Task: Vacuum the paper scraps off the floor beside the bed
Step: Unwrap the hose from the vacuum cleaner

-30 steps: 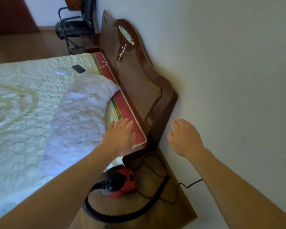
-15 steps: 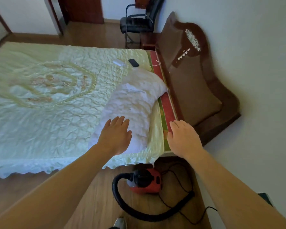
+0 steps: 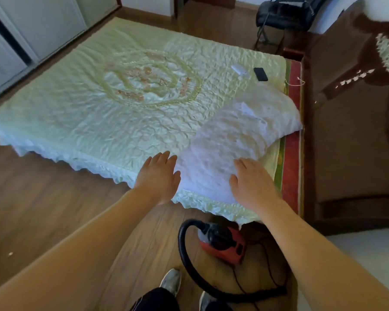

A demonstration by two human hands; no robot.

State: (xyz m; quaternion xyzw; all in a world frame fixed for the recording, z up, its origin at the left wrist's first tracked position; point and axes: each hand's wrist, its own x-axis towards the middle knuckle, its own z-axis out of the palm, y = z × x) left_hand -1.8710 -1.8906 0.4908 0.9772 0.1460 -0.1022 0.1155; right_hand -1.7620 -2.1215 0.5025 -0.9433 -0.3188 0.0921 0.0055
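Observation:
A small red and black vacuum cleaner sits on the wooden floor by the bed's near corner. Its black hose loops toward my feet and a thin black cord trails beside it. My left hand and my right hand are stretched out in front of me, fingers straight, holding nothing. Both appear over the near edge of the bed, the right one over the white pillow. One small pale scrap lies on the floor at far left.
A dark wooden headboard stands at the right against the wall. A black phone and a white object lie on the bedspread. A black chair stands behind the bed, pale wardrobe doors at the left. My shoes are below.
The view has swung left, from the headboard and wall to the whole bed and the floor beside it. Both hands stay stretched out and empty.

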